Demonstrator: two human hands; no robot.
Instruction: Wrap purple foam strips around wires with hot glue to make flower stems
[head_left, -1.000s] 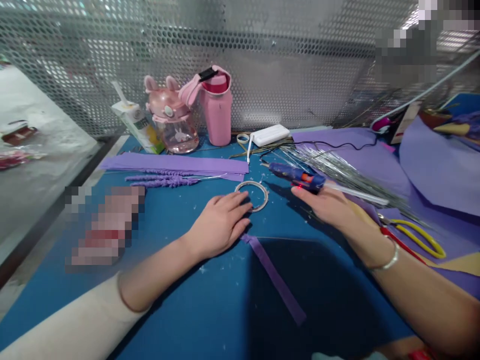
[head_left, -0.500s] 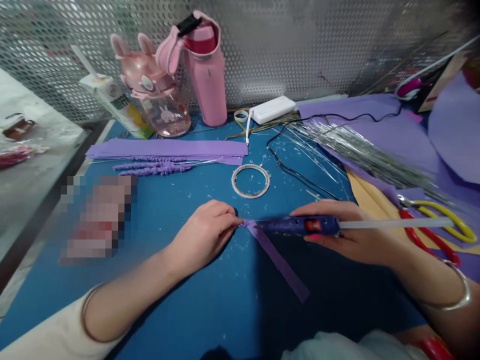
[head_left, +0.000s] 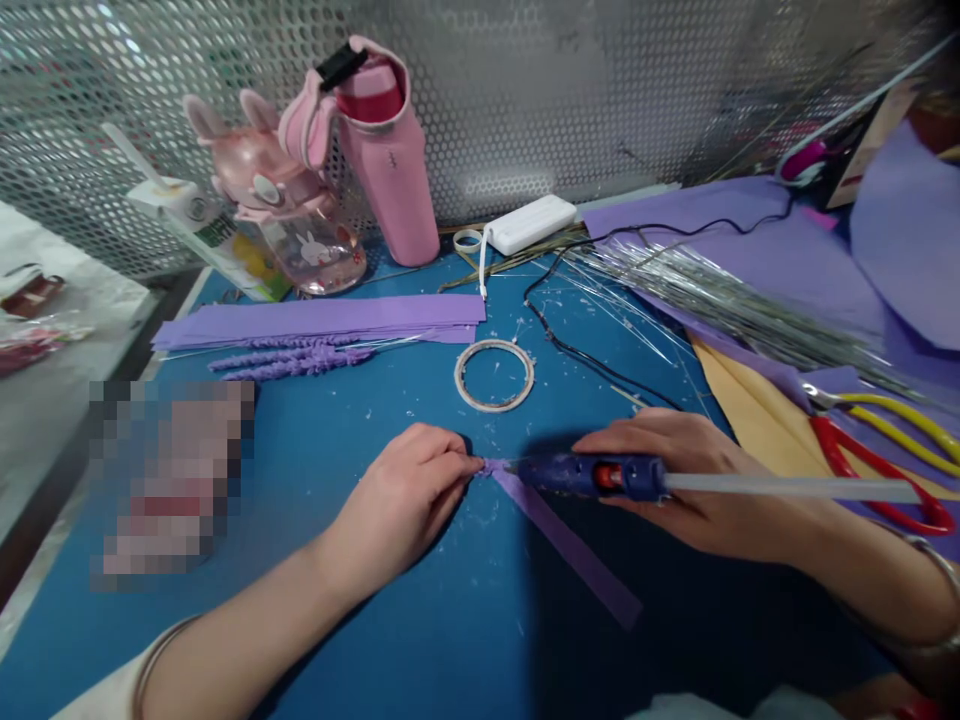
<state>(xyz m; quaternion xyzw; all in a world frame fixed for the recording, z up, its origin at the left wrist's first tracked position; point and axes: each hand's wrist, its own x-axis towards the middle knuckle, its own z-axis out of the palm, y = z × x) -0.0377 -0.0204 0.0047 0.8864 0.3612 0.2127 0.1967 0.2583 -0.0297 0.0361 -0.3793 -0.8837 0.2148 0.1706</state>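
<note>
My left hand [head_left: 420, 485] pinches the gathered end of a purple paper strip [head_left: 574, 548] between thumb and fingertips. From there the strip's flat tail slants down to the right over the blue table. My right hand [head_left: 682, 480] is wrapped round a dark blue hot glue gun [head_left: 592, 475], with a long translucent glue stick [head_left: 787, 487] sticking out of its back. The gun's nozzle points left and is close to the gathered paper; whether it touches cannot be made out. Fingers of the right hand are partly hidden beneath the gun.
A tape ring [head_left: 495, 376] lies beyond my hands. Purple strips [head_left: 322, 318] and fuzzy purple stems [head_left: 292, 360] are at left. Behind stand a pink bottle [head_left: 390, 170], a rabbit-eared cup [head_left: 311, 245] and a drink carton [head_left: 214, 240]. Wires [head_left: 720, 300] and scissors [head_left: 885, 430] lie right.
The camera view has shifted and tilted a little. The glue gun sits slightly nearer the pinched paper, pointing left as before. My left hand keeps its pinch.
</note>
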